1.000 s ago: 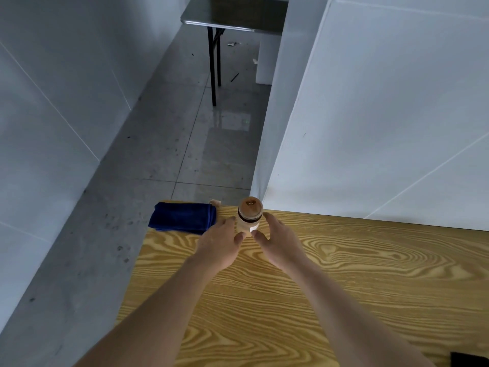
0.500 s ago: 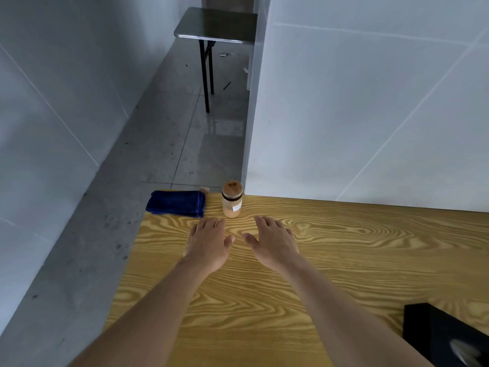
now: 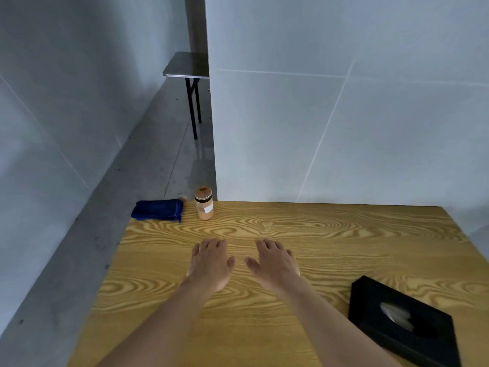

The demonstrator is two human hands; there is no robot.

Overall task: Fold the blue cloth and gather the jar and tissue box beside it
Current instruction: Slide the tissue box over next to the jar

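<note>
A person's two bare arms reach forward over a wooden table (image 3: 304,226), seen from a camera on their head. Both hands hover palm down, side by side near the middle of the table, fingers loosely spread and holding nothing. The left hand (image 3: 210,263) and right hand (image 3: 275,263) are close together but not touching. A second ago both hands were up at the far left corner, cupped around the jar; half a second ago they had let go and pulled back a little; now they are drawn farther back toward the person, well apart from it. The jar (image 3: 204,203) stands upright near the far edge toward the far left corner, with a brown lid, a dark band under it and a small white label. Just beside it on the left, at the far left corner, lies the cloth (image 3: 158,210), dark blue and already folded into a thick pad, part of it overhanging the left edge. The two are near each other but do not touch. The box (image 3: 402,321), black with pale tissue showing in its top slot, lies near the right near corner, well apart from jar and cloth; more of it shows than before. A gray wall (image 3: 344,115) rises behind the far edge, and a small dark side table (image 3: 186,66) stands on the floor beyond.
</note>
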